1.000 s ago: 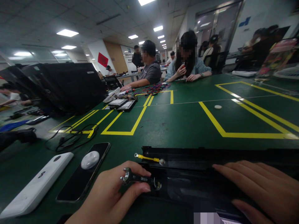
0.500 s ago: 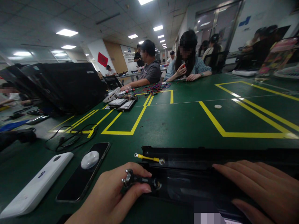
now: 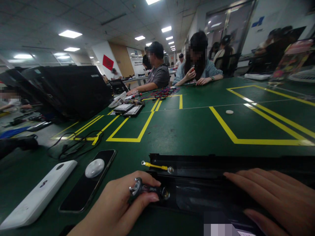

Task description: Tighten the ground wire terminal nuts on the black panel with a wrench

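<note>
Between the thumb and forefinger of my left hand (image 3: 123, 200) is a small metal wrench (image 3: 147, 190). Its open jaw points left, and its other end sits at a brass-coloured fastener (image 3: 167, 194) on a long black metal panel (image 3: 197, 193). My right hand (image 3: 275, 193) lies on the panel at the right, fingers stretched out. A short yellow wire (image 3: 156, 166) with ring terminals is fixed by one end to the panel's back strip; its other end sticks out past the left edge.
Left of my hand lie a phone (image 3: 85, 190) with a round white object (image 3: 94, 168) on it and a white power bank (image 3: 41, 193). Behind them are a black cable (image 3: 65, 149), hard drives (image 3: 133, 110) and a large black case (image 3: 71, 88). Two people sit across the table.
The wrench has tilted slightly in my left hand, its open jaw turning a little, while the other end stays at the fastener. My right hand and the panel have not visibly moved.
</note>
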`<state>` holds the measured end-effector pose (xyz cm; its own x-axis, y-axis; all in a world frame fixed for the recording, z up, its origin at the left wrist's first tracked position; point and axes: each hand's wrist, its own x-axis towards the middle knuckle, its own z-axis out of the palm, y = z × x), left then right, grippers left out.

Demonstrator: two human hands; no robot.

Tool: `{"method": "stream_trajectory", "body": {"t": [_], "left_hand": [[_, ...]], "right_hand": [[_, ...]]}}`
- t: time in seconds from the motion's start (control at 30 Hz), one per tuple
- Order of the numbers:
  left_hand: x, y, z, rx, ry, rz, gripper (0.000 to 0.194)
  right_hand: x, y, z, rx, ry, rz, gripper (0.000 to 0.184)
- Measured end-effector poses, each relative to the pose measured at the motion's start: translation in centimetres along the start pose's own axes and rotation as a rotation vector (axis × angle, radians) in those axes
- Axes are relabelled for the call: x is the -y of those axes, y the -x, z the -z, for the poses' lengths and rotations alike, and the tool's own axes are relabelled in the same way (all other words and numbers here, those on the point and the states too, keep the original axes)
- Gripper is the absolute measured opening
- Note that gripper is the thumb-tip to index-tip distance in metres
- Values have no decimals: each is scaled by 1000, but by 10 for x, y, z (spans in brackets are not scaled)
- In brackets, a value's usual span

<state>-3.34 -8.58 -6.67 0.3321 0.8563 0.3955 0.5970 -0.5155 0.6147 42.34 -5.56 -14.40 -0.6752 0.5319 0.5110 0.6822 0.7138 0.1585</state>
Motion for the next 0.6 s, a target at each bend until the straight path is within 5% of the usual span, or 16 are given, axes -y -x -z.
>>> {"method": "stream_trajectory", "body": {"t": [0.23, 0.6], "left_hand": [[0, -2, 12, -166, 8, 14, 32], [1, 2, -4, -45, 37, -24, 40]], "right_hand": [[-2, -4, -2, 54, 117, 89, 78], [0, 1, 0, 54, 115, 87, 77]]}}
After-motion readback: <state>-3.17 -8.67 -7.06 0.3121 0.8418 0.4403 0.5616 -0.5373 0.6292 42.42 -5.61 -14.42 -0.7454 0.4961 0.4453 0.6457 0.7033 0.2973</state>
